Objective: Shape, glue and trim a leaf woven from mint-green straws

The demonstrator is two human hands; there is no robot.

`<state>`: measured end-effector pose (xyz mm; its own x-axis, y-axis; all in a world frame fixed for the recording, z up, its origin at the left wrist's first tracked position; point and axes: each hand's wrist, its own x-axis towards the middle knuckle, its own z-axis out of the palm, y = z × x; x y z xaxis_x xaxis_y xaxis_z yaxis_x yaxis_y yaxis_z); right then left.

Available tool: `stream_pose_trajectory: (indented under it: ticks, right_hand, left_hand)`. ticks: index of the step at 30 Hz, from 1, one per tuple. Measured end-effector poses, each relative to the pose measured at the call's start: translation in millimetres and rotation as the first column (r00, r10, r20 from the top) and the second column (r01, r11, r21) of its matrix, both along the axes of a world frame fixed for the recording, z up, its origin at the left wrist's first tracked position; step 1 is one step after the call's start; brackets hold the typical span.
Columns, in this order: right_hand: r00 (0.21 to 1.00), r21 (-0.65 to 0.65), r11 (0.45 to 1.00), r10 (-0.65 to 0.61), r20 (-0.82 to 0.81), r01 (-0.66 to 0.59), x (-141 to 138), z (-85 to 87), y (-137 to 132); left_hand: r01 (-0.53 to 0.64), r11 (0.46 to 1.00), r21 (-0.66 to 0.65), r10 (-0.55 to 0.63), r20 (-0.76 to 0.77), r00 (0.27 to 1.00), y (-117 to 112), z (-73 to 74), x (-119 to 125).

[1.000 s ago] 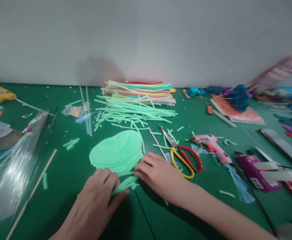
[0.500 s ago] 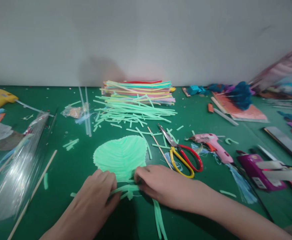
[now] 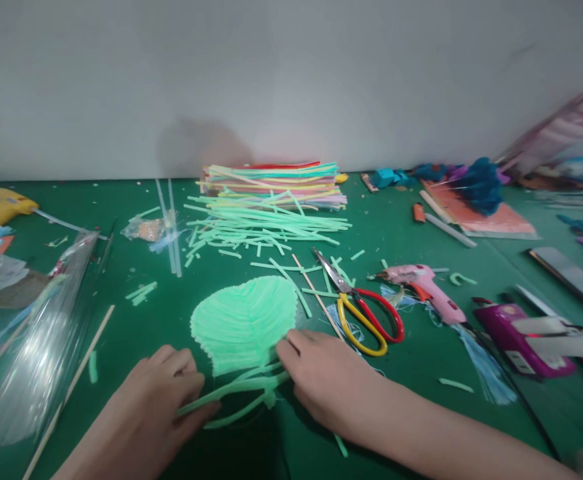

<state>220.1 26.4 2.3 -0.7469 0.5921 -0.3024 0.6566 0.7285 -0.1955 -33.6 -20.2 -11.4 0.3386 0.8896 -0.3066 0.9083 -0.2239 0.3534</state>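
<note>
A wide, ribbed leaf shape (image 3: 246, 320) of mint-green pipe cleaners lies on the green table in front of me. Just below it, several loose green pipe cleaners (image 3: 251, 385) run between my hands, one bending in a loop towards me. My left hand (image 3: 158, 393) is closed, pinching the left end of a strand between thumb and fingers. On the other side, my right hand (image 3: 321, 373) is closed on the strands' right ends by the leaf's lower right edge; its fingertips are partly hidden. A short green tip shows beneath the right wrist.
Behind the leaf lies a pile of green pipe cleaners (image 3: 271, 223). Open scissors (image 3: 354, 303) with red and yellow handles and a pink glue gun (image 3: 424, 287) lie to the right. At far left are a yellow glue gun (image 3: 4, 210), clear plastic film (image 3: 36, 347) and a wooden stick (image 3: 71, 387).
My left hand has moved left and down, away from my right hand, drawing the strand end along. My right hand has shifted slightly right. The leaf shape has moved a little right and down.
</note>
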Motion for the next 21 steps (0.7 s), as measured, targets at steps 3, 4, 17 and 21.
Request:
stream_pose_trajectory:
  ticks: [3, 4, 17, 21]
  right_hand:
    - [0.995, 0.039, 0.999, -0.019, -0.093, 0.022, 6, -1.7, -2]
    - [0.991, 0.05, 0.999, -0.014, -0.131, 0.02, 8, -2.1, -2]
    - [0.969, -0.047, 0.999, -0.023, -0.248, 0.011, -5, 7.0, -6]
    - [0.894, -0.326, 0.935, -0.262, -0.364, 0.141, 2, 9.7, 2]
  left_hand:
    - [-0.056, 0.998, 0.003, 0.054, 0.205, 0.977, -5, -1.6, -3]
    - [-0.088, 0.996, 0.01, 0.083, 0.248, 0.965, -6, -0.9, -3]
    - [0.004, 0.973, 0.229, -0.103, 0.425, 0.899, 14, 25.7, 53]
    - [0.057, 0.996, 0.067, -0.085, 0.584, 0.807, 21, 12.0, 48]
